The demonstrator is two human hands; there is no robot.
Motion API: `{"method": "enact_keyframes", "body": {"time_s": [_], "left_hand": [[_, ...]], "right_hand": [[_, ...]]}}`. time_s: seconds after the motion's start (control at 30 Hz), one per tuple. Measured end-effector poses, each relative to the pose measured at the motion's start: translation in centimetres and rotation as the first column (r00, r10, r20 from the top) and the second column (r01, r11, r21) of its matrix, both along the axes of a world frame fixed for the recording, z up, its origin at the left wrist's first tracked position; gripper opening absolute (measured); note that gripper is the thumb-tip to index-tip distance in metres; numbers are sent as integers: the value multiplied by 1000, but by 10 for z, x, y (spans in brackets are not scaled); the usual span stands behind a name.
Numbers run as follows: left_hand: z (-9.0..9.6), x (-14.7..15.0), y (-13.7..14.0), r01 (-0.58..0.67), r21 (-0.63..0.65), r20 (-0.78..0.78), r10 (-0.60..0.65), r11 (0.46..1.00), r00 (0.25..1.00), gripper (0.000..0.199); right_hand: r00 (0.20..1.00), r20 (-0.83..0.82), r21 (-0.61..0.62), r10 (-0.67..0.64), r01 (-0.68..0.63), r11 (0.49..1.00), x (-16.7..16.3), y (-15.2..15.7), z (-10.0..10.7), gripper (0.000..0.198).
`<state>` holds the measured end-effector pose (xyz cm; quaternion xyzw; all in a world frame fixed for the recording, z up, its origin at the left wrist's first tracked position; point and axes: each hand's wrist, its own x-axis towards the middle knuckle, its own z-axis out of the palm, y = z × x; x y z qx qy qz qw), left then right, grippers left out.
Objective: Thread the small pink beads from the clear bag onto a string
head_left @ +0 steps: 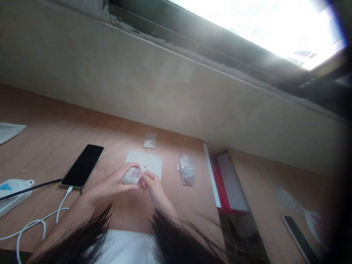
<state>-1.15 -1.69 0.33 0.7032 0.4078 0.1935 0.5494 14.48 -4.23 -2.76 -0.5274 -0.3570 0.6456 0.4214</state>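
A small clear plastic piece [136, 175], perhaps a little bag, is held between my two hands above a white sheet [155, 161]. My left hand [118, 180] curves around its left side, thumb and fingertips on its edges. From the right, my right hand [150, 182] pinches the piece's edge with its fingertips close together. Exactly what sits inside the plastic is too small to make out. On the sheet, just beyond my fingers, lies a tiny reddish dot [145, 167].
Behind the sheet lies a small clear packet [150, 140]; a pile of clear bags [188, 171] is to the right. On the left are a phone [82, 165], a white cable [35, 222] and a power strip [13, 190]. A wall [165, 88] bounds the table's back.
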Motion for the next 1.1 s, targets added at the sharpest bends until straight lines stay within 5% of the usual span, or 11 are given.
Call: {"method": "enact_keyframes", "body": {"time_s": [0.23,0.33,0.4,0.5,0.73,0.83,1.0,1.1], "left_hand": [[-4,0,0,-100,68,-72,105,993,992,49],[-9,-2,4,-136,119,-136,152,984,979,46],[-18,-4,6,-152,157,-180,180,976,967,46],[-31,-6,8,-155,183,-224,195,971,955,47],[-34,-6,8,-141,171,-262,183,975,948,46],[-28,-4,7,-156,149,-267,191,977,945,46],[-36,0,9,-178,144,-274,212,973,938,45],[-48,1,11,-191,186,-269,237,964,934,44]], "right_hand": [[996,-75,13,44,-44,999,2,0,2,12],[992,109,68,-67,60,996,6,9,-15,12],[910,364,173,-198,143,975,10,16,-32,11],[711,671,284,-209,14,959,15,26,-55,15],[554,828,243,-89,-210,947,18,33,-70,13],[558,824,246,-102,-189,951,16,33,-60,11],[752,657,304,-52,-202,931,3,28,-28,12],[698,714,252,-55,-183,950,-3,29,-25,13]]}}
